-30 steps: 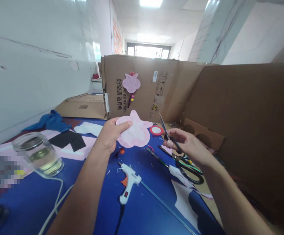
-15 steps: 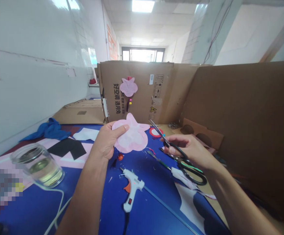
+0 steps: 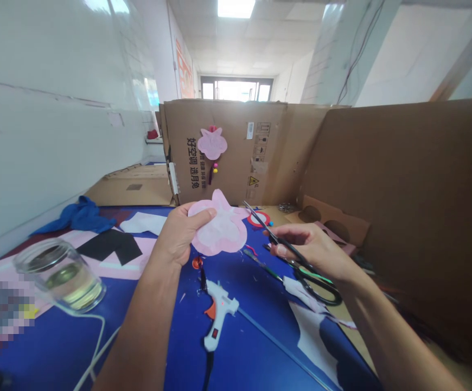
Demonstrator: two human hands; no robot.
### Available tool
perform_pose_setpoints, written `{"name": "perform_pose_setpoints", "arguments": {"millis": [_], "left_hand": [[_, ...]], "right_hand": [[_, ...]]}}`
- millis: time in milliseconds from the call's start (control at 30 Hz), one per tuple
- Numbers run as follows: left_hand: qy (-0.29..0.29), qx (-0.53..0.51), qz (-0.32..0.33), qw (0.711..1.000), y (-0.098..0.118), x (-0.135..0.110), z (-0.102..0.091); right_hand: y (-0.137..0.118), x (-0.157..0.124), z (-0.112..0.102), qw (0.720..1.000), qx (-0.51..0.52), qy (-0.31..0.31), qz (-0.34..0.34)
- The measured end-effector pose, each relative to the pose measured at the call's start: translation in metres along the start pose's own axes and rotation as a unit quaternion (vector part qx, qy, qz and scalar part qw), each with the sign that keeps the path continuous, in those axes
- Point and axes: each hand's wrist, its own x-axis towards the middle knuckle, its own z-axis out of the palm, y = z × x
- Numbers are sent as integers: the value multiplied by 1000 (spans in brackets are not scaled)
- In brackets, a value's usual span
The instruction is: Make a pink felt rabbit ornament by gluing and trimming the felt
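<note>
Pinched between the thumb and fingers of my left hand (image 3: 179,231) is a pink flower-shaped cloth cutout (image 3: 223,231) with a paler middle and pointed tips at its top. My right hand (image 3: 307,250) grips black-handled scissors (image 3: 279,239). Their blades point up and left, with the tips close to the cutout's right point. An orange bead with a dark tassel (image 3: 197,263) shows just below the cutout. Beneath it, on the blue table, lies a white glue gun (image 3: 221,317) with an orange trigger and a glue stick in its back.
A glass jar of pale liquid (image 3: 63,274) stands at left beside black cloth (image 3: 109,247) and a blue rag (image 3: 79,216). White cloth scraps (image 3: 313,336) lie at right. A cardboard wall (image 3: 236,146) bearing a similar pink flower (image 3: 212,144) closes the back.
The scissors have turned and shifted slightly left, their blades now nearer together and the tips closer to the cutout's right point. The orange bead and tassel show more plainly below the cutout.
</note>
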Motion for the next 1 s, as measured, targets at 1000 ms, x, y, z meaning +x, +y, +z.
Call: {"name": "perform_pose_setpoints", "arguments": {"millis": [1000], "left_hand": [[3,12,2,1000,-2,0,-2]], "right_hand": [[-4,-3,-2,999,6,-30,17]]}}
